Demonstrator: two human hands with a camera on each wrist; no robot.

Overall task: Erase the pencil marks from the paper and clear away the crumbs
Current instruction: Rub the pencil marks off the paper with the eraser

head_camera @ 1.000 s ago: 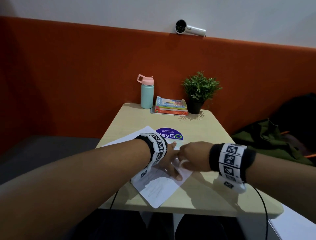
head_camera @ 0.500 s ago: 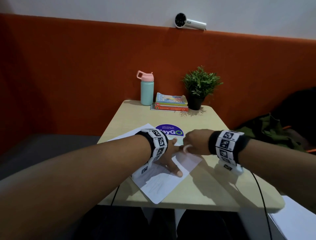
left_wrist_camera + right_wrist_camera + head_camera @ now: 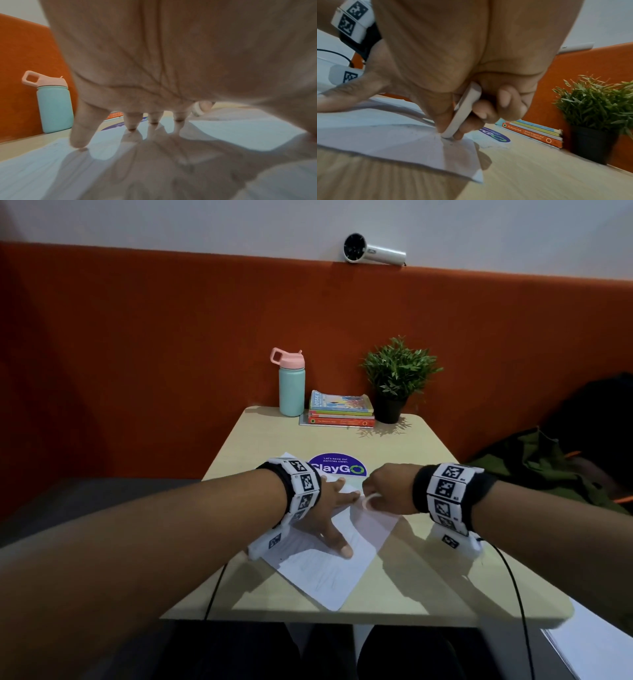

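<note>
Left hand (image 3: 327,508): flat on the paper (image 3: 329,577), fingers (image 3: 132,121) straight and spread, tips pressing the sheet; thumb toward the near side.
Right hand (image 3: 387,487): curled round the eraser (image 3: 464,112), thumb on one face, fingertips on the other.
Eraser: white, flat, rounded edge; held tilted, lower end touching the paper close to its right corner, just right of the left fingertips.
Paper: white, lying skewed on the table (image 3: 445,583), one corner toward the near edge, another under the eraser; far part reaching the sticker (image 3: 337,467).
Marks (image 3: 322,571): faint pencil lines on the near half, near the thumb; small dark specks beside the eraser tip in the right wrist view.
Crumbs: too small to tell apart from the specks.
Sticker: round, purple, on the table just beyond the hands, partly covered by the paper's far edge.
Bottle (image 3: 292,386): teal, pink lid, upright at the far left of the table.
Books (image 3: 340,412): small stack at the far edge, between bottle and plant (image 3: 397,378).
Plant: green, black pot, far right, just beside the books.
Backrest (image 3: 137,354): orange, behind the table.
</note>
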